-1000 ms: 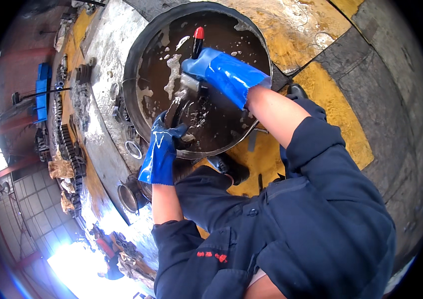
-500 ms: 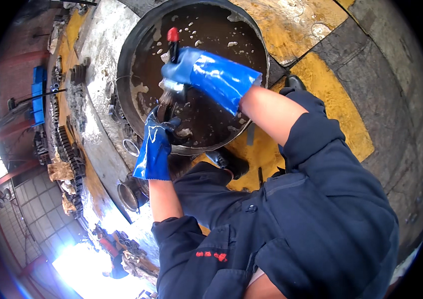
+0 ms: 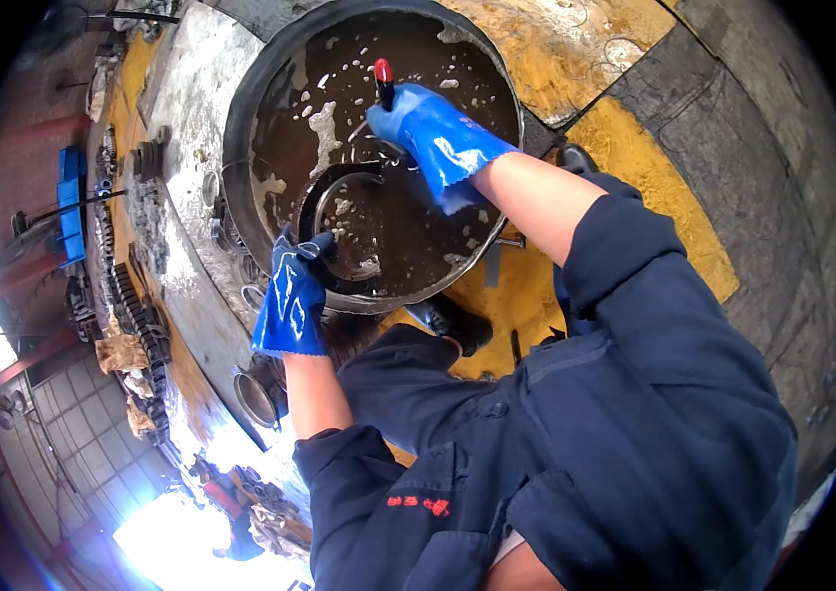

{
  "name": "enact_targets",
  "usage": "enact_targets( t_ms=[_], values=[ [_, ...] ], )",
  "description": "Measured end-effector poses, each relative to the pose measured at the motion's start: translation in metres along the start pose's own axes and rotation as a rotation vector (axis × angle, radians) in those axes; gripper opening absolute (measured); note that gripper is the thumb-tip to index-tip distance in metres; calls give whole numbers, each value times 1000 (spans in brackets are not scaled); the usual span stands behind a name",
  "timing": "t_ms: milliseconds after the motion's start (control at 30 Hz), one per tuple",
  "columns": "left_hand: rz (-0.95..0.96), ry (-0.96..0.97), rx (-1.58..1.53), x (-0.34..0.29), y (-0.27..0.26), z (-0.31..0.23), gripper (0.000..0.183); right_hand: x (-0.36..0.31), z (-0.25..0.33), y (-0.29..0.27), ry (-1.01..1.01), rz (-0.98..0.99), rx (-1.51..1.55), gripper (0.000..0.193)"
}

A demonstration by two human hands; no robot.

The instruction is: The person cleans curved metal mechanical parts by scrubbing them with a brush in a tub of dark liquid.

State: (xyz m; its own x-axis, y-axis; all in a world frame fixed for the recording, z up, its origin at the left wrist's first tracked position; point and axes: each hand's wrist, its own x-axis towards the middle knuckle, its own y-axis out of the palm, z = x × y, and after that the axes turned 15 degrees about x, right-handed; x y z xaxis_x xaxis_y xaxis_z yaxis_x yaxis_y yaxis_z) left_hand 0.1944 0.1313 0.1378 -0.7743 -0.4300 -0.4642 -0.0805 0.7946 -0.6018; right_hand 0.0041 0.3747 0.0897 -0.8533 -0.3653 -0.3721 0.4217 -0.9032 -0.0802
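Both my hands wear long blue rubber gloves. My left hand [image 3: 292, 295] grips the near left side of a dark metal ring [image 3: 312, 202], which leans inside a large round basin [image 3: 239, 187] of murky brown liquid with foam patches. Part of the ring lies in the liquid. Above the basin's right half, my right hand [image 3: 430, 138] is closed around a brush with a black handle [image 3: 385, 89] tipped in red. The brush's head is mostly hidden beneath the glove. A gap separates this hand from the ring's upper end.
Left of the basin runs a metal-topped surface [image 3: 196, 108] holding several rings and small parts. A short metal cylinder [image 3: 258, 396] stands near my left forearm. Yellow [image 3: 649, 187] and dark floor plates lie to the right. My shoe [image 3: 467, 325] is close under the basin's near edge.
My right hand has moved right with the brush, away from the ring. More of the ring shows now. My left hand has shifted slightly left and down, still gripping it.
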Motion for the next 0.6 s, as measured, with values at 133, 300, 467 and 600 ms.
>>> enact_targets(
  t_ms=[133, 300, 467, 600],
  values=[
    [-5, -21, -200, -8, -3, 14, 39, -22, 24, 30, -185, 288, 459, 30],
    [5, -13, -224, -14, 7, -3, 42, -48, 20, 81, -329, 403, 600, 27],
    [1, -38, -225, -7, 4, 7, 38, -27, -6, 51, -255, 172, 473, 32],
    [38, 40, -180, -10, 12, -10, 39, -19, -5, 29, -101, 29, 389, 34]
  ],
)
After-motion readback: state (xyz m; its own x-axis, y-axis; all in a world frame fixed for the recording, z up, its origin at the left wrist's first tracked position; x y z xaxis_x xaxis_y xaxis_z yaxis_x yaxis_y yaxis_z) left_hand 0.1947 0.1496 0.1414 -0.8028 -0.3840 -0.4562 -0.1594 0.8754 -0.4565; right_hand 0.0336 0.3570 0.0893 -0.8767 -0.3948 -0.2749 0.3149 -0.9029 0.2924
